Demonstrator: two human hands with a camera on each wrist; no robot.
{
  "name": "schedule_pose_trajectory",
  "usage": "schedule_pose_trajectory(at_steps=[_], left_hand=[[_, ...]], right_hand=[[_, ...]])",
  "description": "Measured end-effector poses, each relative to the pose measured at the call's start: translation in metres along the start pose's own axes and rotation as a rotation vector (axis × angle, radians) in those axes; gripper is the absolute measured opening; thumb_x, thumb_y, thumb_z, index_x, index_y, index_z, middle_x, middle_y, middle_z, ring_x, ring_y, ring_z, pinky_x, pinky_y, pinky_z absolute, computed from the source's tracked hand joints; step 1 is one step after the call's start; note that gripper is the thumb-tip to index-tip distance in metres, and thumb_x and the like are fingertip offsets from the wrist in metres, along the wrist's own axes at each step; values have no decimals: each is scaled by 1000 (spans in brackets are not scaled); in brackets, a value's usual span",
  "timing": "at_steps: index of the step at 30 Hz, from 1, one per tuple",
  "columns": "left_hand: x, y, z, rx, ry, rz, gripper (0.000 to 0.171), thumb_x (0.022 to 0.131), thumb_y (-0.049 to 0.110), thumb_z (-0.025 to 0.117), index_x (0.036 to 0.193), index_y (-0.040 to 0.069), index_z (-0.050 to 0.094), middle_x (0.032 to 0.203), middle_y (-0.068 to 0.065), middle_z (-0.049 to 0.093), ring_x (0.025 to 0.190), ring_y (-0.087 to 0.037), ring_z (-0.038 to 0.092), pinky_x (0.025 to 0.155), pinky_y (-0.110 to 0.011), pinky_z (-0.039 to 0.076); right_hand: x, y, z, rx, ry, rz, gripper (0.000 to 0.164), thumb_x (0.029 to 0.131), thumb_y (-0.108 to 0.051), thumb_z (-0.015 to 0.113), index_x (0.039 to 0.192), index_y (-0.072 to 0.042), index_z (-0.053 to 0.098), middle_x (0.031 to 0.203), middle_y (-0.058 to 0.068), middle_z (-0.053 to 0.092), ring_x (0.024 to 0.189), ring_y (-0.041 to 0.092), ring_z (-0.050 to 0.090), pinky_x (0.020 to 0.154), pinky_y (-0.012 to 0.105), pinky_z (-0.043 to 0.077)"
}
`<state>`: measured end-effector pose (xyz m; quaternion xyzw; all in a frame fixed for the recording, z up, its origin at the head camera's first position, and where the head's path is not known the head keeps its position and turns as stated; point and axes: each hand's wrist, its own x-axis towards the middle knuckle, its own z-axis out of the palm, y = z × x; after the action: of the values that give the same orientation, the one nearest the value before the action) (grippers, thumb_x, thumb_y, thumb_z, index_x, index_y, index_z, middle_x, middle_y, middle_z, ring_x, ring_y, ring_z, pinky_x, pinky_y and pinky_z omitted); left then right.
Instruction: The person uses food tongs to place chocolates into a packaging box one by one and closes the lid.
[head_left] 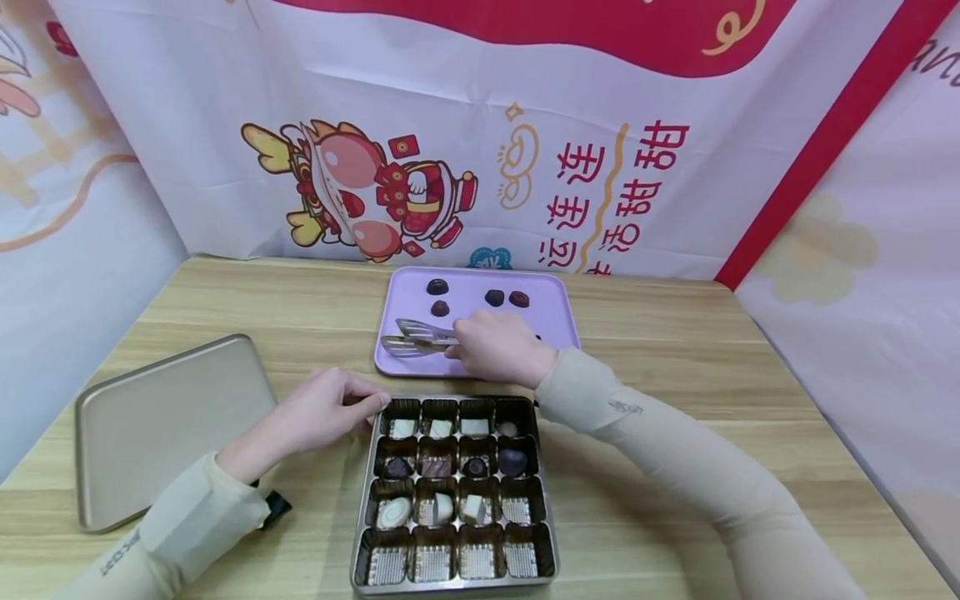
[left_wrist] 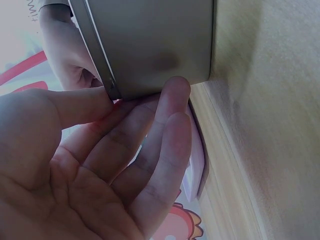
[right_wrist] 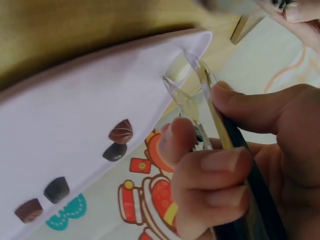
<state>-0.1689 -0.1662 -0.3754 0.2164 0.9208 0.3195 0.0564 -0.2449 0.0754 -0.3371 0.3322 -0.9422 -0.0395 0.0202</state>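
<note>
My right hand holds metal tongs with dark handles over the left part of a lavender tray. In the right wrist view, a pale rounded piece shows between the parted tong tips. My left hand grips the far left corner of a square metal tin, its thumb on the rim and fingers behind the corner. Inside, a gold divided insert holds chocolates: white blocks along the far row, dark ones in the second, pale ones in the third.
Dark chocolates sit on the far half of the tray, two left and two right. A metal lid lies on the wooden table left of the tin. Behind the table hangs a printed cloth.
</note>
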Motion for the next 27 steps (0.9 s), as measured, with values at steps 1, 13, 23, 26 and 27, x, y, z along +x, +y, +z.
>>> schedule_pose_trajectory(at_steps=[1, 13, 23, 26, 27], left_hand=[[0, 0, 0, 2, 0, 1, 18, 95, 30, 58, 93, 22, 74, 91, 9, 67, 55, -10, 49, 72, -35, 43], [-1, -1, 0, 12, 0, 12, 18, 95, 30, 58, 91, 24, 74, 84, 14, 66, 58, -7, 51, 73, -36, 44], [-2, -1, -1, 2, 4, 11, 17, 95, 29, 59, 93, 22, 74, 92, 10, 68, 60, -7, 53, 77, -39, 44], [-2, -1, 0, -1, -3, 14, 18, 95, 29, 58, 94, 22, 74, 88, 11, 67, 58, -7, 53, 77, -39, 45], [-1, -1, 0, -3, -6, 14, 18, 95, 29, 58, 94, 21, 74, 86, 12, 67, 58, -7, 53, 77, -38, 45]], right_hand=[[1, -1, -1, -5, 1, -8, 27, 92, -39, 60, 77, -16, 59, 65, -2, 53, 52, 13, 51, 41, 31, 40], [10, -7, -9, -142, -5, -69, 19, 93, -35, 60, 91, -18, 69, 78, -3, 62, 62, 15, 56, 50, 32, 45], [20, -6, -12, -142, -11, -70, 18, 93, -36, 60, 91, -19, 67, 79, -5, 61, 66, 14, 58, 51, 32, 46], [19, 1, -14, -124, -45, -25, 20, 93, -39, 60, 89, -20, 65, 77, -5, 59, 65, 14, 57, 52, 32, 46], [18, 5, -14, -115, -56, -4, 20, 93, -40, 60, 88, -21, 65, 77, -5, 58, 65, 13, 56, 52, 32, 46]])
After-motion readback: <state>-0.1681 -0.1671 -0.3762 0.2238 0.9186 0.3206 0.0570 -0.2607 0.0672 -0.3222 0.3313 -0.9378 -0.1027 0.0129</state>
